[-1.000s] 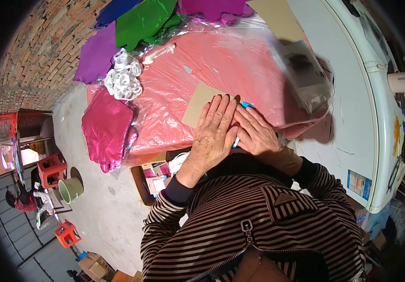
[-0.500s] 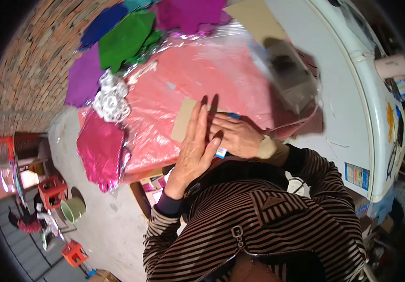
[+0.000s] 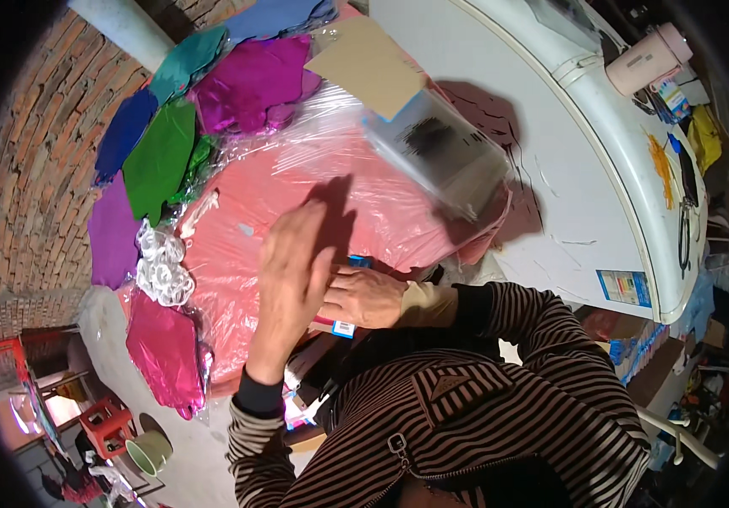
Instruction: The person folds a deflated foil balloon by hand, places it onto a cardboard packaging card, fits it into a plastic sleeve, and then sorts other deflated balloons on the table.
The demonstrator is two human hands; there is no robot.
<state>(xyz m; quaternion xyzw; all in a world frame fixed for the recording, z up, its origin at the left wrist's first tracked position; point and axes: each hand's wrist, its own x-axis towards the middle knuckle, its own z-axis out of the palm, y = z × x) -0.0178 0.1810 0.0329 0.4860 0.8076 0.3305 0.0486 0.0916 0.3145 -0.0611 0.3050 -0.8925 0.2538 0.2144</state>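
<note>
My left hand (image 3: 290,271) is raised over the pink plastic-covered pile (image 3: 220,296), its fingers stretched out and slightly smeared by motion. Beside it, my right hand (image 3: 366,296) is closed over a flat item (image 3: 344,328) with blue ends. A small white label shows at its near end, and the hand hides most of the rest. A band of beige wrapping circles my right wrist. Farther back, a tan card (image 3: 368,68) overlaps a stack of clear plastic bags (image 3: 445,148) with dark print, lying on the pink pile.
Shiny foil pieces in magenta (image 3: 254,85), green (image 3: 161,161) and pink (image 3: 164,347) line the left side. White rings (image 3: 164,267) are bunched among them. At right stands a white surface (image 3: 550,212) with a raised rim and a pink bottle (image 3: 648,61) beyond.
My left hand has lifted off the right hand and moved left. The tan card that lay under the left hand no longer shows there. The whole view has shifted.
</note>
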